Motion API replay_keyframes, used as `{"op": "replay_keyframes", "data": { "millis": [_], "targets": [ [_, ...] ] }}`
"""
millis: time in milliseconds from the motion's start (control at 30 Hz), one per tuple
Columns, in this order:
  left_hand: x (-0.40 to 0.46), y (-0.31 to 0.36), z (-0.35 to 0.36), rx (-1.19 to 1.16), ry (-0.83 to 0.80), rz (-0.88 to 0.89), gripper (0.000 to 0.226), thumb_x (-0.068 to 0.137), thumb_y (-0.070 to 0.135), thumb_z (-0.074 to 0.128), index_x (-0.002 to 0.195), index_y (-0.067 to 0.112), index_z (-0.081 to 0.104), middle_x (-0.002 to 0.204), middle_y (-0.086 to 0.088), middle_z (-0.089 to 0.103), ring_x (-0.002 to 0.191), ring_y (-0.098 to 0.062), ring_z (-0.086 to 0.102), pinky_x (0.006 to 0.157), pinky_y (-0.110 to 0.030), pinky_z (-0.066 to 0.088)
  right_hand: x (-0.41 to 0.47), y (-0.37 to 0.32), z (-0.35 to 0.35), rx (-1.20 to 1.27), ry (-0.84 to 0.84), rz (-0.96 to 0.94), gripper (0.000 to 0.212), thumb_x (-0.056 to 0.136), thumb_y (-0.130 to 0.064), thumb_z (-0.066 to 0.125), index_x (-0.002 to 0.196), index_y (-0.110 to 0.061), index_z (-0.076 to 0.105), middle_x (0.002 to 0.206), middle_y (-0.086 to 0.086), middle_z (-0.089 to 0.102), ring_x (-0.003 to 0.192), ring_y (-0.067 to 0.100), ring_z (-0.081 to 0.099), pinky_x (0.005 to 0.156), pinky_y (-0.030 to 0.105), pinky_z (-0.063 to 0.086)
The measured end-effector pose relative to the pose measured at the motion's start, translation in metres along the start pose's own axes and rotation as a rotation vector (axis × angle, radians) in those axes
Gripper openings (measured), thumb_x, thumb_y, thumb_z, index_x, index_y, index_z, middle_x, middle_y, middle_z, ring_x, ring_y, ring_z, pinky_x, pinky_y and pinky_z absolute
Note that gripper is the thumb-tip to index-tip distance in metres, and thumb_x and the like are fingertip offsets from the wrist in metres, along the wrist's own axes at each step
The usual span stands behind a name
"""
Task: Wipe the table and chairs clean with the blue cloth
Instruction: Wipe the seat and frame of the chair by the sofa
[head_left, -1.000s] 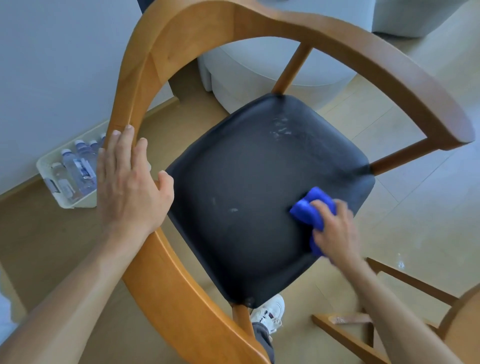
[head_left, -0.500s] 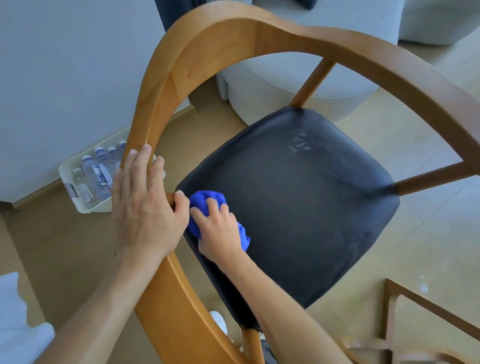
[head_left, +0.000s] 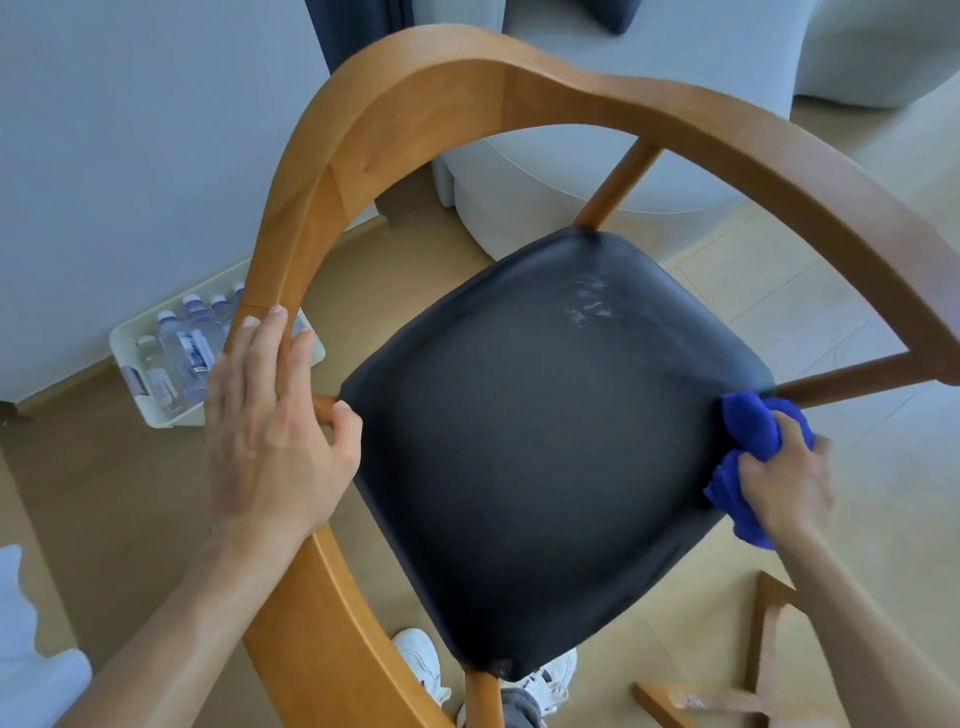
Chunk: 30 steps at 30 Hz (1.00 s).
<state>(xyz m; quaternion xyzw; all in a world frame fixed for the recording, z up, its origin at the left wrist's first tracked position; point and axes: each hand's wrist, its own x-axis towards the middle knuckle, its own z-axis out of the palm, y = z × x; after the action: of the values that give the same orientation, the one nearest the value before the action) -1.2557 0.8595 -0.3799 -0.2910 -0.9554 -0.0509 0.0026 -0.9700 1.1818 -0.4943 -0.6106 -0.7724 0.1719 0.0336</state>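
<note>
Half the blue cloth (head_left: 748, 436) hand-hidden

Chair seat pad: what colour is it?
Black, with a patch of whitish smears near its back edge; the seat pad shows in the head view.

pretty bright soft daylight, no harsh shadows, faint sheen on the dark seat (head_left: 545, 441) toward 1 o'clock, right hand (head_left: 784, 478) a bit motion-blurred, wide-angle bending at the edges
</note>
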Motion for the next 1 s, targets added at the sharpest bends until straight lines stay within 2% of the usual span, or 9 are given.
{"op": "replay_keyframes", "data": {
  "millis": [133, 300, 400, 467, 567, 700, 867, 933, 1000],
  "targets": [
    [-0.001, 0.000, 0.000, 0.021, -0.005, 0.006, 0.065, 0.084, 0.034, 0.045, 0.141, 0.005, 0.040, 0.153, -0.016, 0.029, 0.144, -0.033, 0.022, 0.113, -0.051, 0.023, -0.091, -0.021, 0.038, 0.194, 0.073, 0.178, 0.052, 0.074, -0.018, 0.049, 0.125, -0.031, 0.053, 0.132, 0.014, 0.044, 0.114, 0.041, 0.051, 0.098, 0.044, 0.040],
    [0.000, 0.001, -0.001, 0.012, 0.001, 0.008, 0.065, 0.083, 0.032, 0.045, 0.141, 0.005, 0.040, 0.153, -0.016, 0.030, 0.143, -0.033, 0.023, 0.113, -0.051, 0.024, -0.227, -0.097, 0.093, 0.170, -0.255, -0.575, 0.048, 0.060, -0.013, 0.065, 0.103, -0.033, 0.060, 0.113, 0.000, 0.050, 0.081, 0.028, 0.056, 0.059, 0.028, 0.049],
    [0.000, 0.000, -0.001, -0.001, 0.016, 0.007, 0.065, 0.083, 0.029, 0.045, 0.143, 0.005, 0.039, 0.153, -0.015, 0.031, 0.144, -0.031, 0.022, 0.115, -0.049, 0.022, -0.194, -0.115, 0.095, 0.019, -0.463, -1.110, 0.047, 0.063, -0.020, 0.062, 0.107, -0.033, 0.057, 0.105, -0.002, 0.048, 0.067, 0.021, 0.044, 0.054, 0.030, 0.045],
    [0.000, -0.001, -0.001, -0.008, 0.019, 0.013, 0.065, 0.083, 0.028, 0.045, 0.142, 0.004, 0.039, 0.153, -0.015, 0.031, 0.144, -0.031, 0.023, 0.115, -0.049, 0.022, -0.135, -0.112, 0.085, -0.063, -0.442, -1.235, 0.056, 0.059, -0.018, 0.065, 0.112, -0.034, 0.054, 0.107, 0.003, 0.052, 0.069, 0.027, 0.049, 0.059, 0.034, 0.047],
    [0.000, -0.001, 0.000, 0.004, 0.021, 0.011, 0.064, 0.082, 0.030, 0.046, 0.141, 0.005, 0.040, 0.152, -0.015, 0.032, 0.144, -0.032, 0.023, 0.113, -0.049, 0.026, -0.030, -0.108, 0.064, -0.070, -0.189, -0.928, 0.058, 0.066, -0.012, 0.065, 0.118, -0.035, 0.053, 0.120, 0.011, 0.049, 0.085, 0.039, 0.053, 0.072, 0.044, 0.050],
    [0.000, 0.000, 0.001, 0.007, 0.018, 0.007, 0.065, 0.082, 0.030, 0.047, 0.141, 0.006, 0.040, 0.153, -0.015, 0.031, 0.144, -0.031, 0.023, 0.113, -0.051, 0.028, 0.052, -0.106, 0.026, -0.186, -0.026, -0.369, 0.073, 0.077, -0.024, 0.069, 0.141, -0.034, 0.034, 0.142, 0.015, 0.026, 0.120, 0.043, 0.035, 0.095, 0.056, 0.035],
    [0.000, 0.001, 0.000, 0.005, 0.008, -0.001, 0.066, 0.081, 0.031, 0.047, 0.142, 0.005, 0.040, 0.153, -0.015, 0.031, 0.144, -0.031, 0.023, 0.112, -0.052, 0.028, 0.016, -0.103, 0.041, -0.209, -0.008, -0.403, 0.089, 0.075, -0.054, 0.068, 0.147, -0.032, 0.022, 0.148, 0.018, 0.024, 0.124, 0.042, 0.034, 0.090, 0.057, 0.039],
    [0.000, 0.001, -0.001, 0.004, 0.006, -0.005, 0.067, 0.081, 0.031, 0.047, 0.142, 0.005, 0.040, 0.152, -0.015, 0.031, 0.143, -0.032, 0.024, 0.112, -0.053, 0.029, 0.013, -0.098, 0.050, -0.254, 0.034, -0.430, 0.084, 0.076, -0.050, 0.069, 0.146, -0.030, 0.028, 0.145, 0.022, 0.028, 0.117, 0.044, 0.039, 0.083, 0.056, 0.042],
    [0.001, 0.001, 0.000, 0.007, 0.000, -0.004, 0.067, 0.081, 0.032, 0.047, 0.142, 0.006, 0.039, 0.152, -0.015, 0.032, 0.143, -0.032, 0.024, 0.112, -0.053, 0.029, 0.033, -0.107, 0.051, -0.150, 0.078, -0.252, 0.070, 0.086, -0.038, 0.063, 0.145, -0.026, 0.028, 0.137, 0.023, 0.035, 0.108, 0.046, 0.044, 0.081, 0.056, 0.043]
  ]
}}
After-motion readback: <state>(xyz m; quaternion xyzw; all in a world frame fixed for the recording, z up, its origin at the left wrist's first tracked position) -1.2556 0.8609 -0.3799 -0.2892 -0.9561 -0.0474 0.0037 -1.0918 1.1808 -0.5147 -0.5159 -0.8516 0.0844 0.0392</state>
